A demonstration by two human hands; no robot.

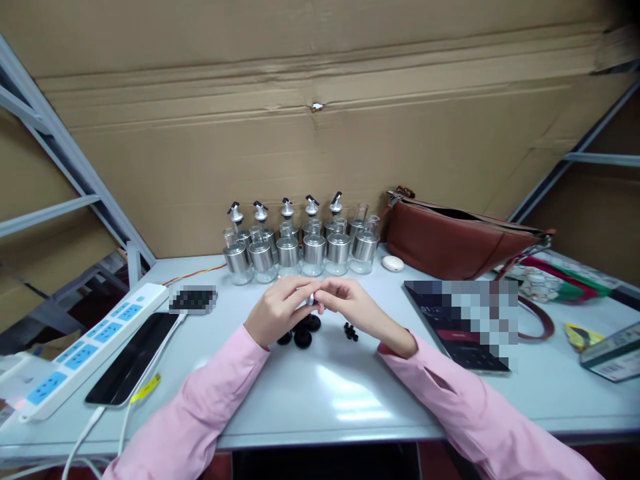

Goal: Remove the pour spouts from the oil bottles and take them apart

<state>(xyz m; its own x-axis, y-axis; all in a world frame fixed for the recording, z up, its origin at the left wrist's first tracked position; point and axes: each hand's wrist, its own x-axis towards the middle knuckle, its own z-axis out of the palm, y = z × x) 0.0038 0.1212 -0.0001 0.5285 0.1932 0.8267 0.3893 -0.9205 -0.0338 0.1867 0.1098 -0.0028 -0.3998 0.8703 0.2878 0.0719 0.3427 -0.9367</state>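
My left hand [286, 303] and my right hand [353, 305] meet above the middle of the table. Between their fingertips is a small silver piece [311, 300], mostly covered, which looks like part of a pour spout. Both hands are closed on it. Just below my left hand lie several round black stoppers [303, 338]. A cluster of tiny black parts [351, 331] rests under my right wrist. Behind the hands stand two rows of glass bottles with steel sleeves [313, 252]. Several in the back row carry silver pour spouts [312, 205] with black flaps; front-row necks are bare.
On the left are a white power strip [100, 340], a black phone [133, 360] and cables. To the right lie a tablet [450, 333], a round white case [393, 264], a brown leather bag [450, 240] and a box [615, 353]. Cardboard [320, 153] walls the back.
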